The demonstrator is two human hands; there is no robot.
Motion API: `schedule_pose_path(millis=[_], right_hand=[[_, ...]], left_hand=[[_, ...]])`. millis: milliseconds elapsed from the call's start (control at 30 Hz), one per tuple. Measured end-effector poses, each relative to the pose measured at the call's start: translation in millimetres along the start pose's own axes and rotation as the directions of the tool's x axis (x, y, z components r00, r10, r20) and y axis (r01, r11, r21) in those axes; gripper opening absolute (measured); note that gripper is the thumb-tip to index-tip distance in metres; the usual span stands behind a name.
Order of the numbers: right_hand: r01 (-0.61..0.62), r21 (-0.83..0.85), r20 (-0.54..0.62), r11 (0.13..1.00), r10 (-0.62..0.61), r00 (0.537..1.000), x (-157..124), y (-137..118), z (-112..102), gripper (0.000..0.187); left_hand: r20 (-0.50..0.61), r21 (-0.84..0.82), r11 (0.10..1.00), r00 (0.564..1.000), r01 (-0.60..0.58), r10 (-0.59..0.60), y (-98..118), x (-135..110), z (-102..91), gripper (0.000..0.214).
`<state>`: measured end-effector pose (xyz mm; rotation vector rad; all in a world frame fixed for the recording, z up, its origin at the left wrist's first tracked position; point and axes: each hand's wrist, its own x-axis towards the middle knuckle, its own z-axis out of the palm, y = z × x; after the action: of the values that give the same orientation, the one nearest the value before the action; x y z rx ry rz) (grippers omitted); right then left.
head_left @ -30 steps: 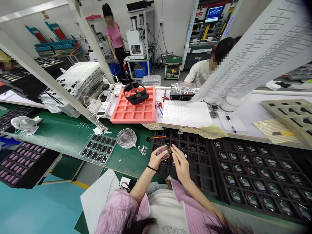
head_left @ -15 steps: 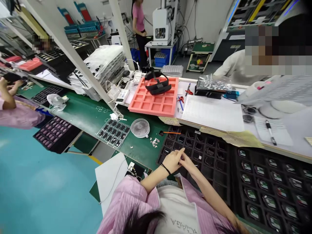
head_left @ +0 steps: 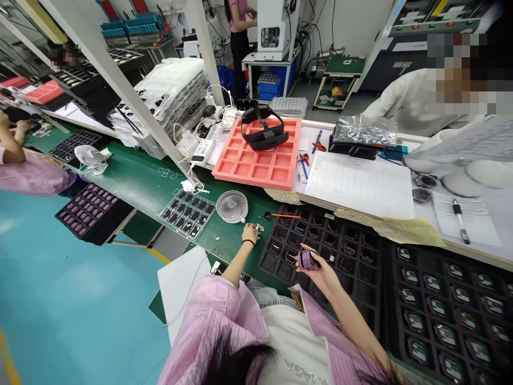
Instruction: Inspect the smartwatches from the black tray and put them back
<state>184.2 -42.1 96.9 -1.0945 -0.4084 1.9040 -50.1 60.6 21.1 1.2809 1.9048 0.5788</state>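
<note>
My right hand [head_left: 320, 267] grips a purple-and-black rounded case [head_left: 308, 260], like a small watch housing, above the near edge of a black foam tray [head_left: 284, 271]. Dark rounded parts fill many of that tray's pockets. Over on the green bench, my left hand [head_left: 250, 233] reaches to a small pile of whitish scraps [head_left: 259, 229], its fingers curled together at the pile. Whatever sits between those fingertips is too small to make out. Just beyond the scraps lies an orange stick [head_left: 285, 215] with a dark end.
A white fan [head_left: 232, 207] stands left of the scraps, beside a clear tray of black parts [head_left: 188, 214]. Behind is a pink tray [head_left: 256, 168] bearing a black headset [head_left: 264, 133]. Another black tray [head_left: 436, 283] lies right. A co-worker in white [head_left: 404, 101] sits opposite.
My hands were together over the black tray; now they are apart. The left has moved left to the scraps. The right has turned, and the purple case shows in it.
</note>
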Motion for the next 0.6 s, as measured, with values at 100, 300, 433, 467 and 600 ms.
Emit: schedule_pose_path(millis=[100, 300, 433, 467, 600], right_hand=[[0.011, 0.022, -0.028, 1.000, -0.011, 1.000, -2.8, 0.3, 4.2, 0.039], [0.024, 0.031, -0.054, 0.999, -0.022, 0.998, -6.4, -4.5, 6.6, 0.041], [0.039, 0.035, -0.044, 0.999, -0.037, 0.998, -5.4, -10.7, 8.7, 0.041], [0.046, 0.031, -0.039, 0.998, -0.045, 0.998, -5.0, -12.8, 9.9, 0.041], [0.065, 0.025, -0.014, 0.998, -0.065, 0.998, -4.7, -24.0, 18.0, 0.044]], left_hand=[[-0.005, 0.086, 0.994, 0.997, 0.075, -0.075, -3.7, 16.1, 11.1, 0.031], [-0.012, 0.189, 0.975, 0.993, 0.121, -0.121, -11.0, 36.2, 15.5, 0.012], [0.005, 0.171, 0.983, 0.997, 0.070, -0.072, -7.9, 37.7, 7.3, 0.003], [0.010, 0.154, 0.987, 0.999, 0.046, -0.049, -5.1, 36.4, 4.3, 0.003], [0.051, 0.049, 0.994, 0.995, -0.093, 0.091, 16.6, 19.1, -8.8, 0.020]])
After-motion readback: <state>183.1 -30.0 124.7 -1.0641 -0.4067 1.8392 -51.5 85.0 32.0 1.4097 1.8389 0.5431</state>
